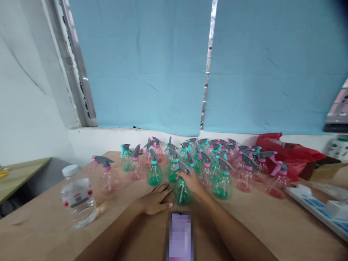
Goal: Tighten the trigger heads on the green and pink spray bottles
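Many spray bottles with grey trigger heads stand in a cluster on the brown table [125, 221]. A green bottle [182, 192] stands upright at the front middle, and my right hand [190, 180] is closed round its neck and spray head. My left hand [156, 200] lies flat on the table just left of that bottle, fingers spread, holding nothing. Nearby are a green bottle with a turquoise collar [154, 174] behind my left hand and another green bottle [222, 185] to the right of my right hand. A pink bottle [109, 180] stands apart on the left.
A clear water bottle [78, 199] with a white cap stands at the left. A phone [179, 237] lies at the front middle. On the right are a white power strip [318, 210], a red plastic bag [288, 154] and an open cardboard box [324, 169]. Blue curtains hang behind.
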